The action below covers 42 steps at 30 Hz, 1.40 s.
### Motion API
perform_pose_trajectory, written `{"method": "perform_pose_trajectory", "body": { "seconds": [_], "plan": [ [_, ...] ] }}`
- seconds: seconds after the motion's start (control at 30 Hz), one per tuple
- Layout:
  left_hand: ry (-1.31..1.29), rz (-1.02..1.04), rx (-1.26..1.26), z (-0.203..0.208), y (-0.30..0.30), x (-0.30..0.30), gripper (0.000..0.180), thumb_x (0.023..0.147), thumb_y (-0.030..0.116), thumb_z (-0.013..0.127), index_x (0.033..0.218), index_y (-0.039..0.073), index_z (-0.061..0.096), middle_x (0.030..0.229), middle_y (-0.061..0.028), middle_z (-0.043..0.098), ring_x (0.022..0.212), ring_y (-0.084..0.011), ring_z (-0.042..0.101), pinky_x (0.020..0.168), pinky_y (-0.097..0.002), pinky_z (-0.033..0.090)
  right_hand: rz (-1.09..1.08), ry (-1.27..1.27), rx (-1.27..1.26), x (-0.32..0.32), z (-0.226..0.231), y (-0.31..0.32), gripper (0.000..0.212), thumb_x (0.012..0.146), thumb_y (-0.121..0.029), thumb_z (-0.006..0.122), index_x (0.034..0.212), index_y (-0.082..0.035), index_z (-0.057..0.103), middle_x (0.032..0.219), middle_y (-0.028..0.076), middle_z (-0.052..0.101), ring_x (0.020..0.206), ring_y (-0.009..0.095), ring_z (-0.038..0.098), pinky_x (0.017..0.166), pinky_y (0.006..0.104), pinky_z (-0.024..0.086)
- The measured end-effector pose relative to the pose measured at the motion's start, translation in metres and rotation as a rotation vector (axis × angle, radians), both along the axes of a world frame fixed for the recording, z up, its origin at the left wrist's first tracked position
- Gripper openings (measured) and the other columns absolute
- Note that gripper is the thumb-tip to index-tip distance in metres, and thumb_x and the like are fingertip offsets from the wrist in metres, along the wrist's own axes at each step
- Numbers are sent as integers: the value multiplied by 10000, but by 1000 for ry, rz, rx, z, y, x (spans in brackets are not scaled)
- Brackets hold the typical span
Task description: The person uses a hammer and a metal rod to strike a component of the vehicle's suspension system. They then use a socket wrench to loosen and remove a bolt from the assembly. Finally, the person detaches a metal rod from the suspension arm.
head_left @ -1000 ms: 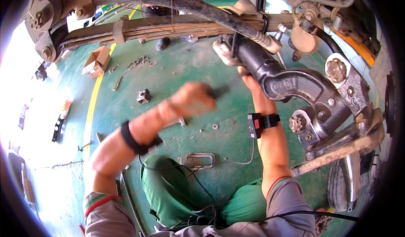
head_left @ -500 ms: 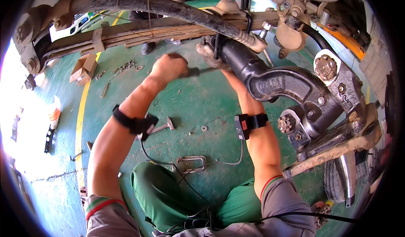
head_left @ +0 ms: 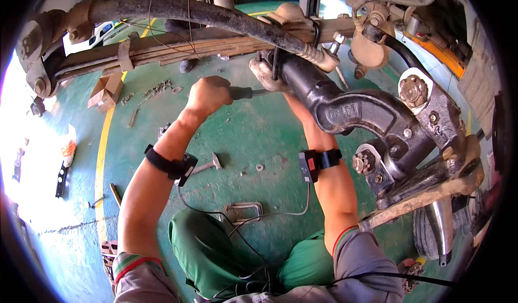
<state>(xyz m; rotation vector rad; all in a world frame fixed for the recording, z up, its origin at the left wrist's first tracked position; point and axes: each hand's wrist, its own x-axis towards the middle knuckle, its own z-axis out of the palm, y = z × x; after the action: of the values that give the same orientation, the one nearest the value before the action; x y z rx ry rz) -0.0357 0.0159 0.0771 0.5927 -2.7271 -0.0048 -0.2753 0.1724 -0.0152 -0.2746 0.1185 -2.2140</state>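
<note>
Black-handled slim hand tool (head_left: 245, 92), gripped in the fist of the left hand (head_left: 208, 95), fingers wrapped tight round the handle, shaft pointing across to the thick black cast-steel axle beam (head_left: 345, 106). Right hand (head_left: 264, 73) pressed against the beam's upper end beside a dark U-bolt (head_left: 275, 63), fingers curled there (holding anything or not, cannot tell). Close overhead, a rusty stack of leaf springs (head_left: 178, 49); open room only below the forearms. One black wrist strap on each forearm, two in all. On the green painted floor (head_left: 253, 135): one small hammer (head_left: 208, 165), one washer (head_left: 260, 167), one cardboard box (head_left: 105, 91), scattered bolts (head_left: 156, 89), a yellow line (head_left: 102, 152).
</note>
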Motion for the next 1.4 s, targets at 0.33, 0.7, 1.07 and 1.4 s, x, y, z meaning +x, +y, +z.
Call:
{"method": "perform_pose_trajectory", "body": {
  "seconds": [0.33,0.7,1.07,1.4],
  "plan": [
    [-56,-41,805,-2,159,20,439,779,286,763,1101,8,655,742,-133,685,639,-209,654,634,-366,527,44,13,-18,-8,-11,5,368,954,-289,538,1248,-69,533,1231,103,526,1146,257,485,985,513,367],
    [11,-216,825,-17,79,17,373,799,301,774,1023,21,671,806,-92,656,723,-142,600,667,-377,507,36,1,-21,-8,-2,6,306,924,-246,566,1173,-67,554,1115,91,536,1032,238,501,886,463,410],
    [141,88,-17,-1,33,1,302,784,155,635,1072,114,718,957,-183,716,880,-382,691,785,-463,562,61,-20,-23,1,3,4,245,894,-202,594,1097,-66,575,999,78,546,919,219,517,786,413,453],
    [-215,-181,1147,18,145,52,348,946,344,663,1129,49,682,839,-52,698,713,-129,638,641,-289,514,286,-41,-142,-21,-15,-1,190,868,-163,620,1029,-64,595,894,67,554,815,202,531,696,368,492]
  ]
}}
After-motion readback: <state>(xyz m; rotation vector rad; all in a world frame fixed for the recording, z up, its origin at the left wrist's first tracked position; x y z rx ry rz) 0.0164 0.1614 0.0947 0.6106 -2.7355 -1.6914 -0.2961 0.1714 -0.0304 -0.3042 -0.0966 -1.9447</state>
